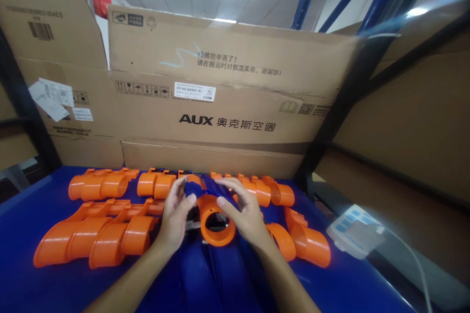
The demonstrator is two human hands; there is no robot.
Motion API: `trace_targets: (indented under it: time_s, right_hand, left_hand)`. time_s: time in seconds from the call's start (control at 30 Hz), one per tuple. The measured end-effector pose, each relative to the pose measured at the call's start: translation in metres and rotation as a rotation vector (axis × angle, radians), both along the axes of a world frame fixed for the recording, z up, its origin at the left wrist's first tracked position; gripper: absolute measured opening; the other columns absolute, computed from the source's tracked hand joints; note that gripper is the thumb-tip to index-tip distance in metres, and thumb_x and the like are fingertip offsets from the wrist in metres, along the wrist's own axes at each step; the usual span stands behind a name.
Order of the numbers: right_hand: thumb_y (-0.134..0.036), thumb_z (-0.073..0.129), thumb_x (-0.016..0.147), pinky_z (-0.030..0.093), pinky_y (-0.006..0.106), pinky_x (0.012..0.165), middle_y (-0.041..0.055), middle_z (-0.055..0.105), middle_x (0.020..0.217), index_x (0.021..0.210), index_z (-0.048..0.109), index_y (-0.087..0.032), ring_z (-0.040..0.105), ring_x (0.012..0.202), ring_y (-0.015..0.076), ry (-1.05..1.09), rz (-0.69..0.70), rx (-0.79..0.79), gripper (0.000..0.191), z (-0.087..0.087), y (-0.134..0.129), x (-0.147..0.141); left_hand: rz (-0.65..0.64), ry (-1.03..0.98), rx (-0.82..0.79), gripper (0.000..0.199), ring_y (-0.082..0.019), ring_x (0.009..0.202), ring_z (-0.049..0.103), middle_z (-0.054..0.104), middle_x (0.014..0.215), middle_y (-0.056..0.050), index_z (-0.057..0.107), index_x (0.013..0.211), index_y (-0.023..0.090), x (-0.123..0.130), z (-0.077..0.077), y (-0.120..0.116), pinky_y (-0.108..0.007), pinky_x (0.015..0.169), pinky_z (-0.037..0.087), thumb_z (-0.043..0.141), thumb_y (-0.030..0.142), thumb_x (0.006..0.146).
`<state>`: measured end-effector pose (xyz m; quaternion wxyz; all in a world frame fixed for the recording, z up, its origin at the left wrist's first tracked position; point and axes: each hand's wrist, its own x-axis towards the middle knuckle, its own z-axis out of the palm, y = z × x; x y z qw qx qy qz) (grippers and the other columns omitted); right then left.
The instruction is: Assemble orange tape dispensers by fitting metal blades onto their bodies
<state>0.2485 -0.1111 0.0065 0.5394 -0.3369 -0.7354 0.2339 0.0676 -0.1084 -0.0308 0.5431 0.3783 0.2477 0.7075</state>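
A hand could pass over the near left corner of the blue flat tabletop (33, 288). Beyond it, curved orange plastic parts (106, 247) obstruct; a tall brown cardboard wall (154, 124) closes the far edge.

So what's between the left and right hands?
In the head view, an orange ring-ended piece with a blue part at its top sits between left hand and right hand, both gripping it.
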Motion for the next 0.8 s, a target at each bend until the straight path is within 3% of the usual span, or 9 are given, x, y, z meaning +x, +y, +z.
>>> trace_targets:
  time_s: [0.4, 0.53, 0.67, 0.8]
  right_hand:
    - [-0.04, 0.07, 0.092, 0.049, 0.046, 0.105, 0.0088, 0.07, 0.123, 0.123, 0.066, -0.027, 0.064, 0.118, 0.0289, -0.003, -0.012, -0.026, 0.035, -0.0008, -0.0028, -0.0025]
    - [-0.042, 0.07, 0.092, 0.049, 0.045, 0.108, 0.0096, 0.067, 0.133, 0.133, 0.057, -0.026, 0.061, 0.126, 0.0293, 0.012, 0.075, -0.078, 0.045, -0.0011, -0.0049, -0.0028]
    - [-0.039, 0.069, 0.094, 0.05, 0.044, 0.107, 0.0085, 0.067, 0.132, 0.133, 0.056, -0.027, 0.063, 0.124, 0.0281, -0.032, 0.124, -0.098, 0.043, 0.0005, -0.0058, -0.0015]
    - [-0.036, 0.072, 0.092, 0.05, 0.046, 0.107, 0.0091, 0.066, 0.135, 0.138, 0.054, -0.028, 0.063, 0.124, 0.0289, -0.091, 0.096, -0.031, 0.05, 0.0018, -0.0052, -0.0003]
  left_hand:
    - [0.061, 0.032, 0.064, 0.056, -0.029, 0.13, 0.054, 0.06, 0.138, -0.006, 0.061, 0.123, 0.03, -0.0004, -0.0032, -0.0024, -0.039, 0.106, 0.047, 0.083, 0.03, 0.071]
    - [0.013, 0.021, 0.122, 0.058, -0.031, 0.135, 0.052, 0.059, 0.14, -0.007, 0.061, 0.127, 0.029, -0.0008, -0.0008, -0.0039, -0.045, 0.114, 0.041, 0.082, 0.031, 0.073]
    - [-0.044, -0.007, 0.144, 0.057, -0.032, 0.141, 0.047, 0.058, 0.144, -0.009, 0.061, 0.131, 0.027, -0.0034, -0.0017, -0.0027, -0.047, 0.119, 0.036, 0.079, 0.033, 0.077]
    - [-0.078, -0.007, 0.172, 0.064, -0.033, 0.142, 0.047, 0.059, 0.146, -0.012, 0.059, 0.139, 0.024, -0.0059, -0.0026, -0.0006, -0.045, 0.118, 0.038, 0.077, 0.04, 0.081]
